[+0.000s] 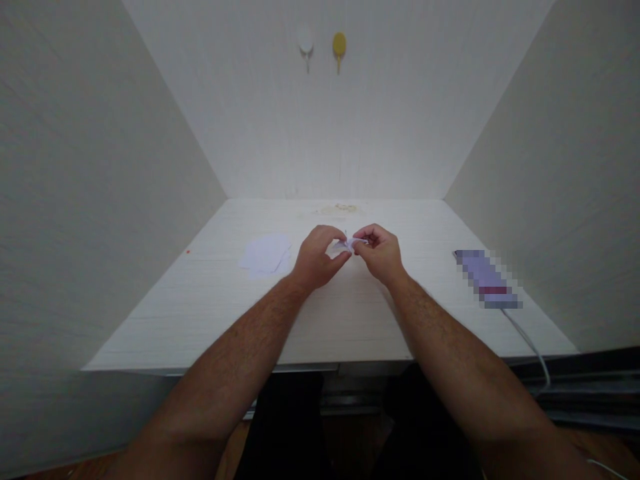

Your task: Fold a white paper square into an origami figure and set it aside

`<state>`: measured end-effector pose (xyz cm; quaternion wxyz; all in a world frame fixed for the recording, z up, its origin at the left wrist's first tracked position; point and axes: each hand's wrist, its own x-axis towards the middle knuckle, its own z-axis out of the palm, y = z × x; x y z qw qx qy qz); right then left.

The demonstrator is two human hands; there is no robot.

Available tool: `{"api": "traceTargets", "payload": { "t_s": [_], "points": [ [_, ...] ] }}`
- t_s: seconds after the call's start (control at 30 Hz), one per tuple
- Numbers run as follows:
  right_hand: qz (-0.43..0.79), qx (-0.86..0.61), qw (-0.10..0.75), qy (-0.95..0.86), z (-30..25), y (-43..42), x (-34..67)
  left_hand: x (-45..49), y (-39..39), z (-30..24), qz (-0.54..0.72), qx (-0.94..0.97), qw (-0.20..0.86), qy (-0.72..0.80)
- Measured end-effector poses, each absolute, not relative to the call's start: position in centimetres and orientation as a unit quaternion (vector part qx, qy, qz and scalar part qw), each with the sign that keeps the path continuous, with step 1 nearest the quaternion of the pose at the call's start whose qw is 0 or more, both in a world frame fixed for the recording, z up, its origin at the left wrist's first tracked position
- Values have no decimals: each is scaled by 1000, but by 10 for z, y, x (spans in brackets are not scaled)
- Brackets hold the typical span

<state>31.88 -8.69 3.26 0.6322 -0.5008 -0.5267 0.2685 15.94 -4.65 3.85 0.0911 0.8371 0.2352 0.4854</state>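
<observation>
My left hand point(319, 257) and my right hand point(381, 253) meet above the middle of the white desk point(200, 307). Both pinch a small folded piece of white paper point(349, 244) held between the fingertips, just above the desk top. Fingers of both hands are curled closed around it. Most of the paper is hidden by my fingers, so its folded shape cannot be made out.
A small stack of white paper sheets point(266, 255) lies left of my hands. A phone point(487, 278) with a white cable point(530, 343) lies at the right. Pale crumbs or scraps point(340, 209) sit near the back wall, where two hooks point(323, 47) hang.
</observation>
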Motion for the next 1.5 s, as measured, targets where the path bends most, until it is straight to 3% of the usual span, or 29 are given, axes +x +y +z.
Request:
{"api": "traceTargets", "payload": {
  "t_s": [0.3,0.47,0.63,0.83,1.2,1.5],
  "points": [
    [297,-505,641,-497,35,-87,320,162,-42,33,525,731,323,290],
    [297,-506,639,-498,32,-84,321,164,-41,32,519,706,397,274],
    [166,-533,632,-537,26,-84,321,167,-43,37,512,624,473,353],
    [41,-475,625,-618,26,-88,320,167,-43,43,411,471,696,353],
    [97,-433,552,-706,27,-93,319,165,-40,40,446,465,661,385],
    [95,-496,580,-639,25,-89,323,167,-38,36,489,448,632,400]
  ]
}}
